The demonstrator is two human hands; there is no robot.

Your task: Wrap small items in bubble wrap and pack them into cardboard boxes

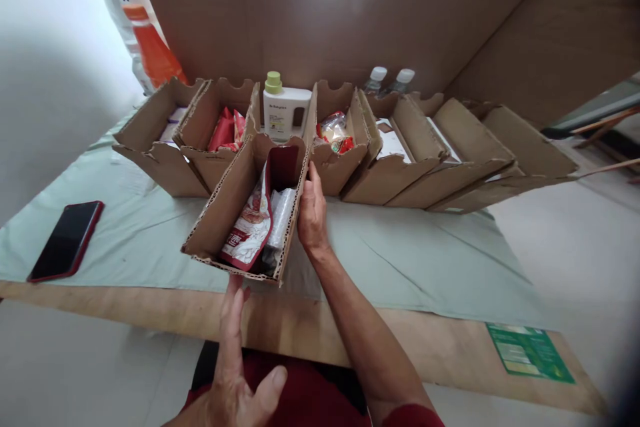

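Note:
A cardboard box (pixel 210 240) with an open top sits forward of the row, nearest to me. Inside it lean a red and white printed pouch (pixel 253 227) and a clear, shiny plastic package (pixel 281 217). My right hand (pixel 314 213) holds the box by its right side, some of its fingers hidden against the wall. Below the box's near end, my left hand (pixel 237 360) is open, thumb spread and fingers stretched up toward the lower front edge. The box hides those fingertips, so contact there is unclear.
Several cardboard bins (pixel 400 177) stand in a row behind, holding packets. A white bottle with a green cap (pixel 285 110) fills the gap. An orange bottle (pixel 153 43) and two clear bottles (pixel 400 82) stand behind. A phone (pixel 67 240) lies left; a green card (pixel 530 352) lies right.

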